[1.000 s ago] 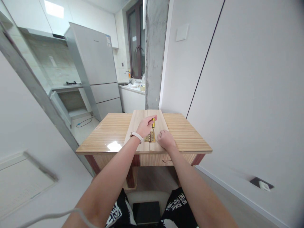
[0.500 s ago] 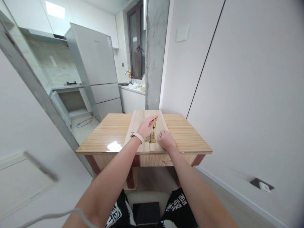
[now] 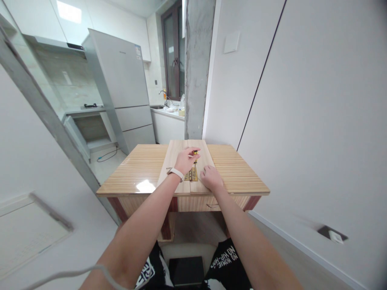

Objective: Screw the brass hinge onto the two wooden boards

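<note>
though slightly apart, left fingers (image 3: 194,148) around yellow screwdriver (image 3: 196,152)

Desk (image 3: 244,173) is kinda nice tbh: stripy light wood-grain top, super glossy, glare patch (image 3: 145,185) near front edge, left of middle. Two pale boards (image 3: 205,155) lie flat across middle, side by side, thin seam between, basically back edge to front edge. Drawer (image 3: 196,204) under front edge, dark reddish supports (image 3: 252,202) below both front corners.

Matt wooden boards (image 3: 178,148), glossy wood-grain table (image 3: 242,171)
Shiny metal hinge (image 3: 190,175), plastic-looking screwdriver handle (image 3: 196,153), rough matt pillar (image 3: 198,72).
</note>
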A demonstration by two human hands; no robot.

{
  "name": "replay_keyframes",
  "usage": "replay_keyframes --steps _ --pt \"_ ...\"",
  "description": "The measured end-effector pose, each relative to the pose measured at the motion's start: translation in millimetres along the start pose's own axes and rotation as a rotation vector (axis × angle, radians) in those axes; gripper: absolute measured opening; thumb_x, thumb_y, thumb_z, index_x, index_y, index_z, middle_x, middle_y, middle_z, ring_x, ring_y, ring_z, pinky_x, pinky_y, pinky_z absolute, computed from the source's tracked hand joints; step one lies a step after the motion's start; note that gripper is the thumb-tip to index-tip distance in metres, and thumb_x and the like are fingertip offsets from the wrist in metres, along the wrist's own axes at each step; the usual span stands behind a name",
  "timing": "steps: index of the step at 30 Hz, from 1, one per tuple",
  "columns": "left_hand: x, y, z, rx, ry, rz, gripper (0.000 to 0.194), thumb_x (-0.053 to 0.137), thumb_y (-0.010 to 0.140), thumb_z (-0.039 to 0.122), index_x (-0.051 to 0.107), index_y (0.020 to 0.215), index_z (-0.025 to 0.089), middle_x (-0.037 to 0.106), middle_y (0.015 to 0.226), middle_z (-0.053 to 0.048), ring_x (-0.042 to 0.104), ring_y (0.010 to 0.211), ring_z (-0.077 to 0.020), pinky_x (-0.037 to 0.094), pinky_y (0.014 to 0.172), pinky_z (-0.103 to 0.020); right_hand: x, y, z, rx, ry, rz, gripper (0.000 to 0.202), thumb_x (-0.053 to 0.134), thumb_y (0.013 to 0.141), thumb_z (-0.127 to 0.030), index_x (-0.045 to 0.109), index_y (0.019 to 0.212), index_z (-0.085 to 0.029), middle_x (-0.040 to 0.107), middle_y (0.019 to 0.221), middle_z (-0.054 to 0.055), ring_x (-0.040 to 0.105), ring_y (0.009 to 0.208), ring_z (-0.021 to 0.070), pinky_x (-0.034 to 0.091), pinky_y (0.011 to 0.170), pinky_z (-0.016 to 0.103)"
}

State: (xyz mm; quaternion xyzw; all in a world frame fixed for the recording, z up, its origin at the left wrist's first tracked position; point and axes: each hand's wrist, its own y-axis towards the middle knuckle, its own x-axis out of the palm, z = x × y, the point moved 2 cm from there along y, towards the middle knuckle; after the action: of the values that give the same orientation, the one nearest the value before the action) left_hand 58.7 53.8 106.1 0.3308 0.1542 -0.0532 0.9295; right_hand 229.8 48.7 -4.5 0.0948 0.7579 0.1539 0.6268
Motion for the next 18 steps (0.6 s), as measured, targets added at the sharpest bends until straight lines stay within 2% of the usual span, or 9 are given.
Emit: replay_keyframes --steps 5,9,11,13,18 --pt "-1.5 -1.4 -0.3 0.05 0.001 -0.083 0.036 0.059 0.096 0.022 0.069 0.13 0.023 0.066 0.114 -0.008 0.066 0.088 -0.0135 0.058 0.077 -0.025 0.7 -0.4 0.5 0.011 0.006 0.017 0.03 0.044 0.101 -0.037 0.064 0.105 -0.016 0.064 0.111 0.015 0.054 0.112 0.0247 0.035 0.099 0.033" --pt "-2.5 -1.6 2.2 0.091 -0.023 -0.156 0.042 0.048 0.099 0.015 0.062 0.138 0.022 0.066 0.13 -0.01 0.064 0.116 -0.0179 0.052 0.102 -0.033 0.9 0.2 1.4 0.014 0.0 0.018 0.029 0.045 0.101 -0.037 0.065 0.105 -0.016 0.065 0.112 0.015 0.054 0.112 0.0252 0.035 0.1 0.034" --pt "-2.6 -1.4 3.7 0.092 -0.029 -0.156 0.044 0.046 0.099 0.012 0.063 0.138 0.021 0.067 0.132 -0.01 0.062 0.122 -0.0182 0.047 0.111 -0.036 0.8 0.3 1.5 0.012 -0.002 0.014 0.029 0.045 0.101 -0.036 0.065 0.105 -0.016 0.065 0.112 0.015 0.054 0.112 0.0252 0.035 0.1 0.034" --pt "-2.2 -1.4 4.2 0.059 -0.044 -0.149 0.043 0.046 0.098 0.012 0.064 0.136 0.02 0.07 0.127 -0.009 0.065 0.118 -0.0179 0.048 0.11 -0.036 0.5 0.2 1.5 0.01 -0.004 0.011 0.03 0.044 0.101 -0.036 0.065 0.106 -0.015 0.064 0.112 0.015 0.054 0.112 0.0249 0.035 0.099 0.034" --pt "-0.2 -2.0 4.0 0.019 -0.045 -0.117 0.034 0.057 0.095 0.017 0.072 0.126 0.023 0.072 0.116 -0.007 0.068 0.099 -0.0156 0.056 0.093 -0.03 0.2 -0.5 0.7 0.012 -0.001 0.005 0.031 0.043 0.101 -0.038 0.063 0.107 -0.016 0.063 0.112 0.015 0.053 0.112 0.0244 0.036 0.098 0.034"
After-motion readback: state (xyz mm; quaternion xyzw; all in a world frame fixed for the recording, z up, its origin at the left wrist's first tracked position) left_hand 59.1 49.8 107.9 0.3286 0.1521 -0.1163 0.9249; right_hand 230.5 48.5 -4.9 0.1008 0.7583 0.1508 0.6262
